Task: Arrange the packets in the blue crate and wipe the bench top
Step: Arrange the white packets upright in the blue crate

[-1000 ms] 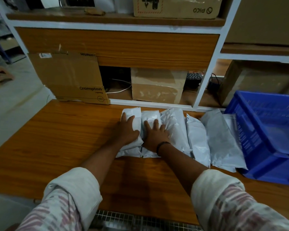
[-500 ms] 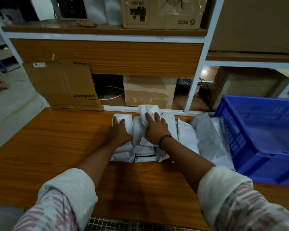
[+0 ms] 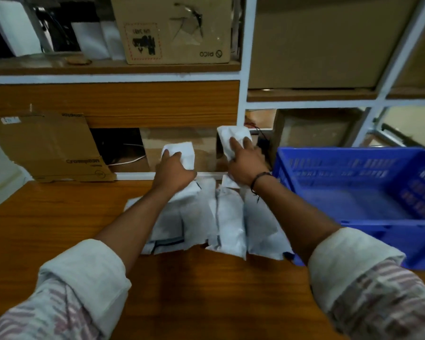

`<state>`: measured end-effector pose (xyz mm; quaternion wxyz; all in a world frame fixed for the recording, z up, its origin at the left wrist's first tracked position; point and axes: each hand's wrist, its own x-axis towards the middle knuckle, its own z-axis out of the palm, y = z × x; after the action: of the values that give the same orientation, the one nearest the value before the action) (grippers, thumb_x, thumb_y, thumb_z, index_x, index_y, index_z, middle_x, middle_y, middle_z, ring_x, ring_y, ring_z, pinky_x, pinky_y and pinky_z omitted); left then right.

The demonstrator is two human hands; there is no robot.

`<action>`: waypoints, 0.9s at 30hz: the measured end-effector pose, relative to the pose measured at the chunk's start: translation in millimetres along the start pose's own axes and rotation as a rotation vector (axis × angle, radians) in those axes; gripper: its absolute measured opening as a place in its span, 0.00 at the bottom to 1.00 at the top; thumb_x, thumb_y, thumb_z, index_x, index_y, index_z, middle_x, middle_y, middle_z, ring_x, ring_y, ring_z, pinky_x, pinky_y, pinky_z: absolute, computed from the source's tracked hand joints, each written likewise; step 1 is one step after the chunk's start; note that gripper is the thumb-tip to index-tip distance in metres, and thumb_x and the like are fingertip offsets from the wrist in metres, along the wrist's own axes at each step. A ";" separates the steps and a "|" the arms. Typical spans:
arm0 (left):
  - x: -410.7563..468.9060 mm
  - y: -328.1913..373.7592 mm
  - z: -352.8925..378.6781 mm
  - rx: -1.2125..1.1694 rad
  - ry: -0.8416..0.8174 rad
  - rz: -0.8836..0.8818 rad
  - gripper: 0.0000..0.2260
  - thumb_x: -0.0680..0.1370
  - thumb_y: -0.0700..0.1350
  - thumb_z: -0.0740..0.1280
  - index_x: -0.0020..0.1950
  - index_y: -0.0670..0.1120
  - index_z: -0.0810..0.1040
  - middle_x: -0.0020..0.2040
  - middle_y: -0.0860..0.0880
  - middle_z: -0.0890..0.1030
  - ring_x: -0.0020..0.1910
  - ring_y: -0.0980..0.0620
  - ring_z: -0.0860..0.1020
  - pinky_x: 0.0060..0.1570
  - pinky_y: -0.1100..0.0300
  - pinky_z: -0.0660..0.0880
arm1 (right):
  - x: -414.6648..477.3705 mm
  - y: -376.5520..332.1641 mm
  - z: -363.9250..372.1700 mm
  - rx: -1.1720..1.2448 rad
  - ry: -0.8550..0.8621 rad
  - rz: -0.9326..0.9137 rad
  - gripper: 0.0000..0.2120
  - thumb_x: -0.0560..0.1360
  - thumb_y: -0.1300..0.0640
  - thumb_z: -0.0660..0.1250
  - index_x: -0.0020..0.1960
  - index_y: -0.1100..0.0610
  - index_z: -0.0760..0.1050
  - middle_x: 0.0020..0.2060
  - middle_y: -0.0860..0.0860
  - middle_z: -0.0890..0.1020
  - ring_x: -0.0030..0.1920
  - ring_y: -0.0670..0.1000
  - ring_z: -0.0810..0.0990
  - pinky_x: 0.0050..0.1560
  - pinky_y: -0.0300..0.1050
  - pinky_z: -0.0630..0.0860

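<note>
Several white plastic packets [image 3: 227, 218] lie side by side on the wooden bench top [image 3: 59, 224], near its back edge. My left hand [image 3: 173, 171] grips one white packet [image 3: 182, 153] lifted off the pile. My right hand [image 3: 247, 163] grips another white packet [image 3: 232, 138], held higher and close to the blue crate [image 3: 358, 200]. The crate stands on the bench at the right and looks empty inside.
A shelf unit [image 3: 243, 94] rises behind the bench with cardboard boxes [image 3: 174, 28] on it. A flattened carton [image 3: 44, 146] leans at the back left. A brown box [image 3: 179, 146] and cables sit in the lower shelf opening.
Both hands pressed flat on the packets, then closed on one each and lifted them. The right hand has moved up and right toward the crate.
</note>
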<state>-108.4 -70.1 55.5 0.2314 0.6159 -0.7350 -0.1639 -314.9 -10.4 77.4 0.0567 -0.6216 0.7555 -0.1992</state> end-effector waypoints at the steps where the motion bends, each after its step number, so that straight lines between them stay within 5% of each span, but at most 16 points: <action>1: -1.6 20.8 4.2 -0.013 0.013 0.016 0.37 0.72 0.56 0.72 0.78 0.47 0.66 0.80 0.42 0.57 0.74 0.37 0.65 0.70 0.49 0.66 | 0.6 16.2 -15.8 0.001 0.024 0.012 0.35 0.74 0.47 0.58 0.79 0.46 0.53 0.78 0.60 0.55 0.71 0.70 0.60 0.71 0.62 0.63; 4: -9.2 89.0 19.7 -0.053 0.022 0.061 0.36 0.71 0.57 0.69 0.76 0.45 0.68 0.79 0.41 0.60 0.74 0.37 0.66 0.69 0.49 0.66 | -2.0 72.7 -58.7 0.009 0.079 0.035 0.41 0.66 0.44 0.55 0.79 0.47 0.55 0.77 0.60 0.56 0.71 0.69 0.61 0.72 0.60 0.62; 14: -58.7 312.9 123.6 -0.053 0.022 0.109 0.32 0.73 0.54 0.71 0.74 0.44 0.70 0.79 0.42 0.61 0.73 0.39 0.68 0.69 0.51 0.67 | -24.4 286.6 -137.4 -0.025 0.041 0.056 0.34 0.76 0.53 0.62 0.80 0.48 0.54 0.77 0.61 0.56 0.72 0.70 0.61 0.70 0.62 0.63; 20: -65.7 338.5 170.0 0.103 -0.057 0.094 0.34 0.77 0.55 0.68 0.80 0.46 0.62 0.81 0.42 0.55 0.78 0.41 0.60 0.74 0.51 0.62 | -35.6 328.2 -139.2 0.015 -0.114 0.051 0.32 0.77 0.52 0.61 0.79 0.49 0.55 0.77 0.60 0.57 0.71 0.71 0.61 0.71 0.63 0.61; 27: -64.0 311.9 208.0 0.398 -0.427 0.054 0.33 0.83 0.58 0.57 0.83 0.50 0.45 0.82 0.43 0.39 0.81 0.39 0.45 0.77 0.43 0.49 | -42.5 322.9 -112.9 0.004 -0.276 0.025 0.31 0.79 0.47 0.60 0.79 0.53 0.54 0.76 0.61 0.55 0.73 0.71 0.57 0.72 0.65 0.57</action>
<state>-471.2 42.1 36.1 -0.0497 0.5809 -0.8009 -0.1364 -639.1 104.3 53.8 0.1638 -0.6336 0.7477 -0.1124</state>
